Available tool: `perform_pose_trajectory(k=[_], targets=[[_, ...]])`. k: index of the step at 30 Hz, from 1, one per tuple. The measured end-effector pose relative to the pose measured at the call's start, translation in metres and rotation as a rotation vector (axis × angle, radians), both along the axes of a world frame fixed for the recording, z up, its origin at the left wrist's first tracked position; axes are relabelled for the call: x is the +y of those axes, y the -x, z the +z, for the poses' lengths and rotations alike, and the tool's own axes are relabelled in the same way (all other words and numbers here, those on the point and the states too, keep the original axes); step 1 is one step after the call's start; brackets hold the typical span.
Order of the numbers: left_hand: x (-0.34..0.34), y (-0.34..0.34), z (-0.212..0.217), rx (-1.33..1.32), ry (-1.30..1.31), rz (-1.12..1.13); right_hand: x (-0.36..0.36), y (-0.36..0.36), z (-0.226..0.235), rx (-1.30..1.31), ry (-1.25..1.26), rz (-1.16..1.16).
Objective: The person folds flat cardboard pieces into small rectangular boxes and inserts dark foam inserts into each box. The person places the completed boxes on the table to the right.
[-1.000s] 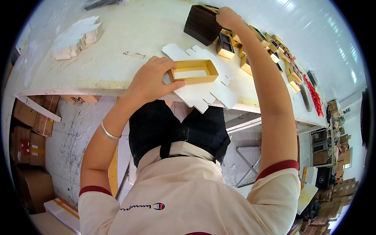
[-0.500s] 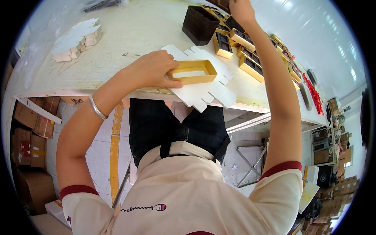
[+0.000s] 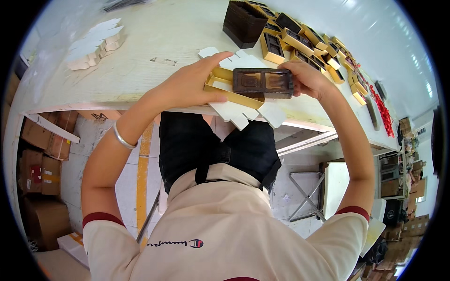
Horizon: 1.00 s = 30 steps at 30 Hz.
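Note:
My left hand (image 3: 201, 79) grips the left end of a gold open-topped box (image 3: 220, 85), thumb along its near side and fingers at the far side. A dark brown plastic insert tray (image 3: 262, 83) with two moulded hollows is pinched at its right end by my right hand (image 3: 307, 78). The insert hangs over the right part of the box and hides it; I cannot tell whether the two touch. Flat white die-cut card blanks (image 3: 229, 114) lie beneath the box at the table's front edge.
A tall stack of brown inserts (image 3: 243, 23) stands behind the box. To its right are many gold boxes with inserts (image 3: 273, 47), heaped loosely. White card blanks (image 3: 96, 42) are stacked at the left of the table (image 3: 154, 42). Red ribbons (image 3: 384, 112) lie far right.
My right hand has come down from the insert stack with a brown insert, now over the gold box. My left hand keeps hold of the box, its fingers spread wider.

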<state>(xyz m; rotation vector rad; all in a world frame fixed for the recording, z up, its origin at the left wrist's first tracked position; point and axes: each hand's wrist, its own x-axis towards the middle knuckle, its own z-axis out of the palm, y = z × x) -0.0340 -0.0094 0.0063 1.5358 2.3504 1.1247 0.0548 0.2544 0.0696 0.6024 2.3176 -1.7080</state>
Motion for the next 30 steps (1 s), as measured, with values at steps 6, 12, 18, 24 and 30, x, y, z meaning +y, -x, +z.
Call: perform_pose_trajectory(k=[6, 12, 18, 24, 30], targets=[[0.005, 0.001, -0.003, 0.101, 0.024, 0.009, -0.041, 0.011, -0.012, 0.054, -0.096, 0.058], [-0.002, 0.005, 0.009, 0.010, 0.128, -0.005, -0.032, -0.029, -0.009, 0.605, -0.769, 0.682], [0.005, 0.010, -0.002, 0.241, 0.083, -0.066, -0.029, -0.030, -0.022, 0.819, -0.968, 0.774], [0.012, -0.024, 0.012, 0.286, 0.241, 0.132, -0.043, -0.023, -0.023, 1.025, -1.379, 0.860], [0.020, -0.017, 0.017, 0.187, 0.260, 0.139, -0.039, -0.025, -0.022, 0.858, -1.035, 0.828]])
